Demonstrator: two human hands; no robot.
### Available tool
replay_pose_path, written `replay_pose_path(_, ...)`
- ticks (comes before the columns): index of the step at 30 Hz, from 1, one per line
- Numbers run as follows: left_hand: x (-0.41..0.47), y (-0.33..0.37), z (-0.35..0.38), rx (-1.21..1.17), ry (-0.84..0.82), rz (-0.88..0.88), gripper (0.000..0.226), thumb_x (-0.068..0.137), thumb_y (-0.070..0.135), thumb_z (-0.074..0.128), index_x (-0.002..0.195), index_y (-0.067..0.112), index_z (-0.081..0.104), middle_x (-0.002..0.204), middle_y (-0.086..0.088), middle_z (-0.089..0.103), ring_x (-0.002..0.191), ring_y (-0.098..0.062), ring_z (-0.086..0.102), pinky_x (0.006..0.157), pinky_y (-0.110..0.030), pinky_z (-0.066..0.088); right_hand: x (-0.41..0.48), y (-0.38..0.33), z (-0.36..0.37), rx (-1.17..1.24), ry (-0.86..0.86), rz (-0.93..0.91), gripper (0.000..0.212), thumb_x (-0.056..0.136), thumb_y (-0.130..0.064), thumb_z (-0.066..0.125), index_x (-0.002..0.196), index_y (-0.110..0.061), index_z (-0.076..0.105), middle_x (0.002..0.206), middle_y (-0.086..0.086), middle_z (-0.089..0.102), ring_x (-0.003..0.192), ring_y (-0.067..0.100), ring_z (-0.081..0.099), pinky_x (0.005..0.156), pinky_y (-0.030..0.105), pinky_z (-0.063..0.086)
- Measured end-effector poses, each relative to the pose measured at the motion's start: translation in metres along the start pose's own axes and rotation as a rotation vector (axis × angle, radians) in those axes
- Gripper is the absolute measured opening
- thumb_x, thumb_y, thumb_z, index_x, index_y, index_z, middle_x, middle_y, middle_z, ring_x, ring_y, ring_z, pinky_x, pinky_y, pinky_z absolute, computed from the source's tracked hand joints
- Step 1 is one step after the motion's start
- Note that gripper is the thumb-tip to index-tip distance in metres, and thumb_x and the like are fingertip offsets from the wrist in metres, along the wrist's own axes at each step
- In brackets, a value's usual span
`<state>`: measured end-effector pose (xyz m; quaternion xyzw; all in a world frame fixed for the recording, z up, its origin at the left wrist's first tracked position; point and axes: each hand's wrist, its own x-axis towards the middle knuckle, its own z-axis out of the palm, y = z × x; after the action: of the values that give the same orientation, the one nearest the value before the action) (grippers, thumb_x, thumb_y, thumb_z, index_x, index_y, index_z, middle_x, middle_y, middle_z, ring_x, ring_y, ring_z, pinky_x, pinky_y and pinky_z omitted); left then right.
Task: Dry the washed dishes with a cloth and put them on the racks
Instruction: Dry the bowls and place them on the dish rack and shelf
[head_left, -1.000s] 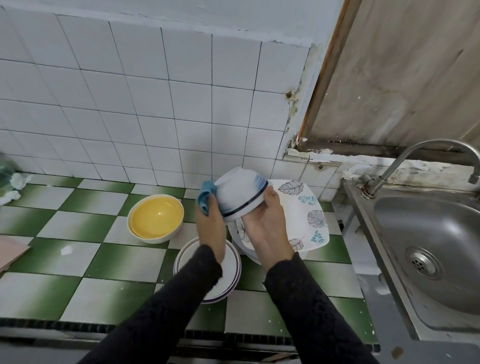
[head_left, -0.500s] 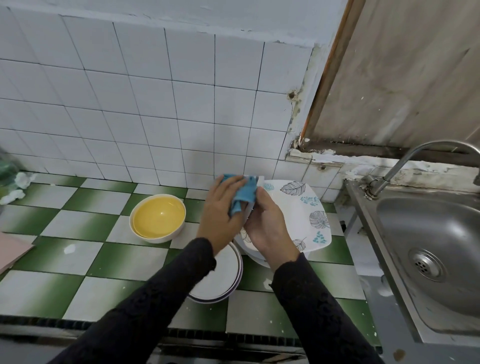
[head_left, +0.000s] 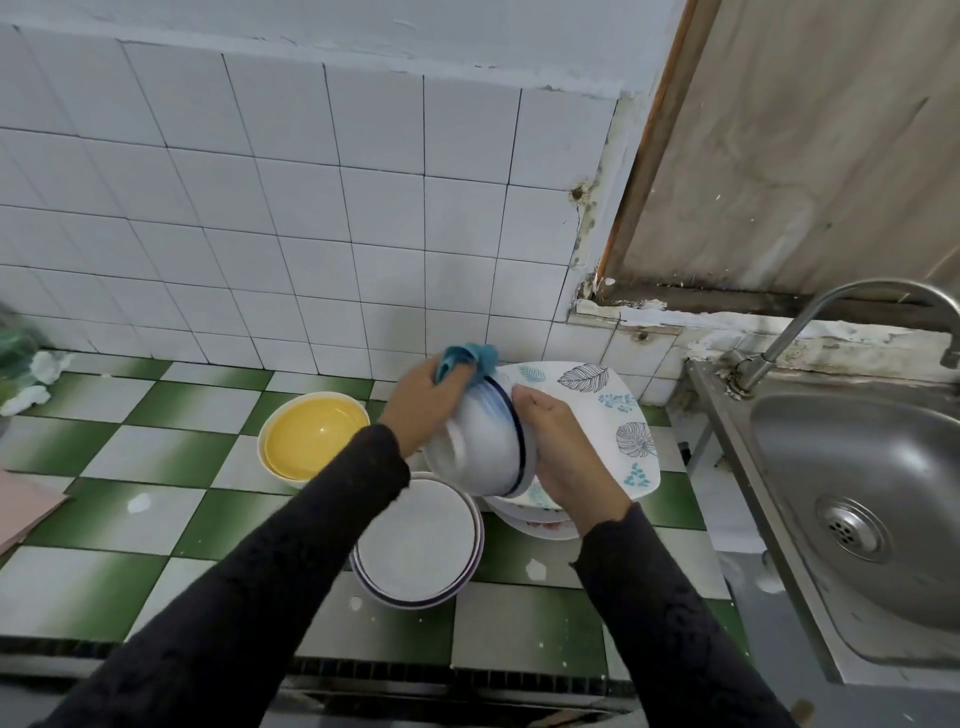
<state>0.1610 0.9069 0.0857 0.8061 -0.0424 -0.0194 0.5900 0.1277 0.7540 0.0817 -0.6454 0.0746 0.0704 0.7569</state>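
Green-checked counter (head_left: 119, 519) — bearing yellow bowl (head_left: 314, 435), white plates (head_left: 418, 543), another plate pile (head_left: 537, 524).

Your cloth (head_left: 467, 357) is teal-blue. The bowl (head_left: 483, 452) is white, washed with pale blue and ringed by a navy band. The square plate (head_left: 597, 410) shows grey and teal leaves on white. The yellow bowl (head_left: 314, 436) is cream outside; the table (head_left: 104, 519) is checked green and white.
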Motion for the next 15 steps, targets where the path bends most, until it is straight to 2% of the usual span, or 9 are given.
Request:
replay_pose_path(1,0.006,0.001,-0.005,-0.09,-0.008,-0.131,0.018,0.1,0.038,0.052,0.102,0.024,0.063,0.102,-0.002,0.068,0.098,-0.022,0.063,0.085,-0.032,0.049,0.001,-0.002,-0.005,-0.006,0.01,-0.007,0.031,0.108,-0.02,0.044,0.091,-0.009,0.068,0.093,0.011,0.072,0.09,0.027,0.064,0.084,0.039,0.051)
replay_pose_path(3,0.008,-0.007,-0.011,-0.27,0.003,-0.256,0.027,0.099,0.044,0.051,0.105,0.022,0.064,0.102,-0.01,0.07,0.094,-0.026,0.064,0.082,-0.036,0.05,0.003,-0.006,-0.013,0.107,0.052,0.014,0.029,0.108,-0.025,0.045,0.1,-0.013,0.071,0.096,0.007,0.075,0.095,0.026,0.068,0.089,0.042,0.054)
replay_pose_path(6,-0.004,-0.024,-0.004,-0.507,0.076,-0.321,0.037,0.101,0.047,0.044,0.11,0.019,0.065,0.085,-0.007,0.07,0.074,-0.02,0.061,0.062,-0.025,0.047,0.002,-0.007,-0.014,0.57,0.159,0.143,0.022,0.106,-0.024,0.05,0.108,-0.01,0.067,0.09,0.007,0.077,0.095,0.026,0.068,0.083,0.044,0.055)
replay_pose_path(7,-0.008,-0.029,0.002,-0.558,0.115,-0.321,0.038,0.102,0.046,0.041,0.113,0.019,0.064,0.085,-0.004,0.07,0.074,-0.017,0.061,0.057,-0.021,0.046,0.001,-0.005,-0.011,0.706,0.178,0.187,0.022,0.106,-0.022,0.049,0.107,-0.008,0.066,0.086,0.009,0.078,0.094,0.027,0.067,0.082,0.045,0.054)
replay_pose_path(9,-0.012,-0.037,0.017,-0.619,0.261,-0.302,0.04,0.103,0.044,0.041,0.123,0.016,0.061,0.095,-0.001,0.069,0.087,-0.018,0.062,0.062,-0.025,0.049,-0.002,-0.002,-0.003,0.929,0.214,0.239,0.024,0.107,-0.018,0.045,0.103,-0.005,0.064,0.08,0.014,0.077,0.091,0.029,0.067,0.087,0.048,0.052)
replay_pose_path(11,-0.02,-0.038,0.031,-0.539,0.436,-0.237,0.04,0.102,0.041,0.044,0.124,0.01,0.057,0.09,0.003,0.062,0.083,-0.016,0.057,0.063,-0.022,0.047,-0.003,0.001,0.003,1.096,0.254,0.249,0.026,0.108,-0.015,0.043,0.101,-0.001,0.063,0.077,0.018,0.075,0.081,0.03,0.07,0.094,0.05,0.047)
replay_pose_path(12,-0.025,-0.038,0.036,-0.458,0.494,-0.145,0.036,0.102,0.039,0.045,0.122,0.011,0.056,0.091,0.004,0.059,0.084,-0.015,0.056,0.064,-0.018,0.047,-0.002,0.002,0.004,1.154,0.269,0.247,0.025,0.108,-0.014,0.042,0.104,0.0,0.063,0.079,0.019,0.075,0.077,0.03,0.072,0.097,0.047,0.047)
replay_pose_path(14,-0.038,-0.044,0.041,-0.258,0.479,0.105,0.033,0.1,0.039,0.051,0.127,0.02,0.05,0.11,0.007,0.059,0.102,-0.008,0.057,0.081,-0.015,0.048,0.0,0.005,0.006,1.217,0.277,0.217,0.024,0.108,-0.01,0.043,0.115,0.001,0.062,0.087,0.021,0.076,0.075,0.031,0.074,0.089,0.04,0.057)
replay_pose_path(15,-0.041,-0.051,0.039,-0.13,0.425,0.224,0.041,0.097,0.041,0.055,0.132,0.023,0.045,0.124,0.006,0.056,0.115,-0.005,0.053,0.092,-0.015,0.046,0.001,0.006,0.005,1.241,0.272,0.205,0.023,0.107,-0.008,0.043,0.116,0.003,0.062,0.088,0.022,0.075,0.073,0.032,0.075,0.081,0.039,0.059)
